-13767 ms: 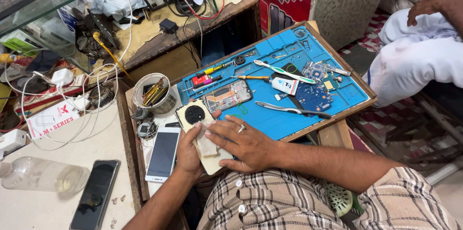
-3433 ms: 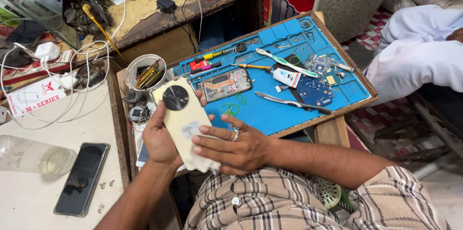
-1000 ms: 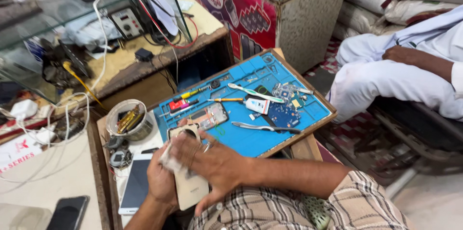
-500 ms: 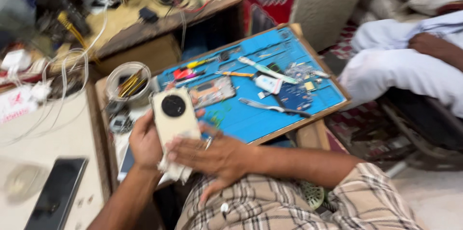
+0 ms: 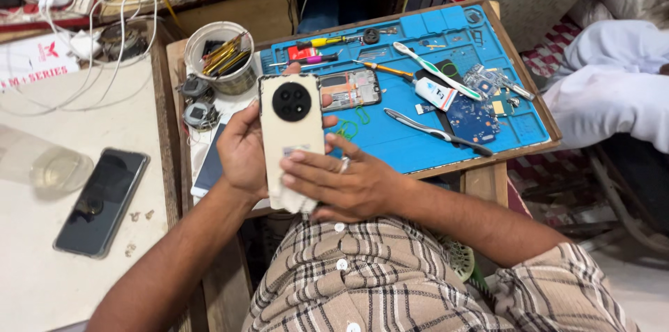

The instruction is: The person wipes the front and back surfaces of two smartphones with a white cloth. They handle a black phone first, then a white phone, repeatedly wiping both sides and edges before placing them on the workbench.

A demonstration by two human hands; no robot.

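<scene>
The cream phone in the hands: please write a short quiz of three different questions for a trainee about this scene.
1. True or false: the cream phone shows its round black camera module to the viewer.
2. Which hand lays its fingers across the phone's lower part? A) left hand B) right hand
3. Fill in: the toothbrush lies on the ____ mat.

Key:
1. True.
2. B: the right hand lies across it, while the left hand grips the phone's edge.
3. Blue.
</scene>
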